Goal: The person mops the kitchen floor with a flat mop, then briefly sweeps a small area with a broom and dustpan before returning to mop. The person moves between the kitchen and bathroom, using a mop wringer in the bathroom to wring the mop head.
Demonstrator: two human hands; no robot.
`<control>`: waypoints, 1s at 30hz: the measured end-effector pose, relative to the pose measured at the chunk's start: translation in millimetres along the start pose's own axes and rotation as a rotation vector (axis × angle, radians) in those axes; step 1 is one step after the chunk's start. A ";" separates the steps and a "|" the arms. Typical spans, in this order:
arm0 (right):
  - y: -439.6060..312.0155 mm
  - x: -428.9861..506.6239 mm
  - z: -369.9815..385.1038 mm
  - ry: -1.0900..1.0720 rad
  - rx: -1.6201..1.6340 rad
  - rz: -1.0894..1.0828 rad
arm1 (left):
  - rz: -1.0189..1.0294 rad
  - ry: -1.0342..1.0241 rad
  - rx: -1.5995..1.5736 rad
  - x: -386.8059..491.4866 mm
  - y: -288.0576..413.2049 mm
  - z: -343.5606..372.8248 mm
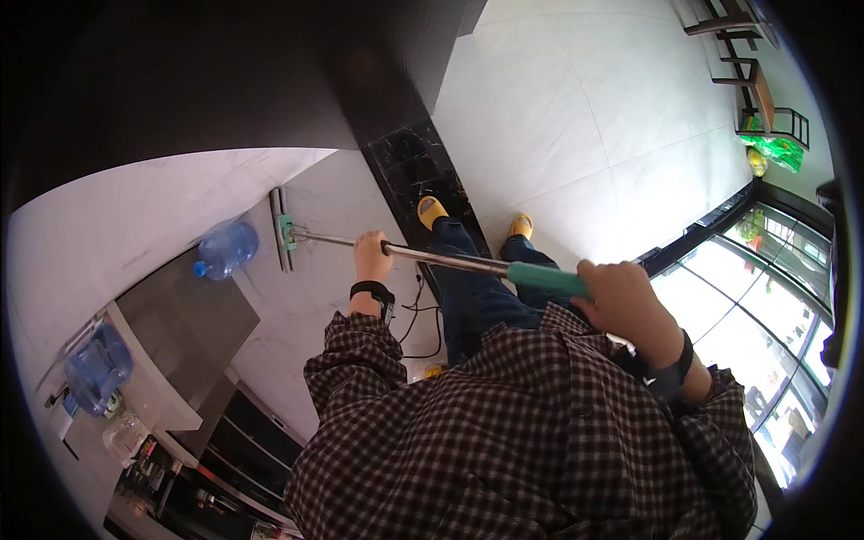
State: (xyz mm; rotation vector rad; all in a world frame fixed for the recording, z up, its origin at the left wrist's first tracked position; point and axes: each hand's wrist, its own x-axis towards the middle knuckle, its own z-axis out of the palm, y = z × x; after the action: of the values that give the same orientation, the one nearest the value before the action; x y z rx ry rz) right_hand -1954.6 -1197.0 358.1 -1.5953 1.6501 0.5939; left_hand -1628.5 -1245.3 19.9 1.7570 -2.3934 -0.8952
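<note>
A mop with a metal pole slants across in front of me. My left hand grips the pole near a dark joint, and a black band circles that wrist. Around the green grip at the upper end, my right hand is closed. The flat mop head, with a green bracket at its middle, is on or close to the pale tiled floor to my left. Whether it presses on the tiles I cannot tell.
A large blue water bottle lies beside the mop head. A black cable trails near my left leg. My yellow slippers are by a dark threshold strip. A counter stands left; chairs and windows are at right.
</note>
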 end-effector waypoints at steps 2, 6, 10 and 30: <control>7.7 -11.9 10.1 0.002 -0.030 0.058 | 0.038 0.052 -0.026 -1.9 11.0 13.7; 57.6 -61.2 21.6 0.060 -0.026 0.121 | 0.011 -0.189 0.088 0.7 77.7 44.0; 102.6 -107.2 35.1 0.032 -0.013 0.228 | 0.100 -0.297 0.106 -0.7 143.7 60.0; 172.2 -197.9 80.3 -0.126 0.140 0.468 | 0.386 -0.609 0.014 -52.1 229.7 128.3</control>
State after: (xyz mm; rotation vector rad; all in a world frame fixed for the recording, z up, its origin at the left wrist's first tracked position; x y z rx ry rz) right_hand -2119.4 -991.0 433.1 -1.0501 1.9320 0.7765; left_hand -1854.0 -1100.9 36.1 1.0480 -2.9363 -1.5078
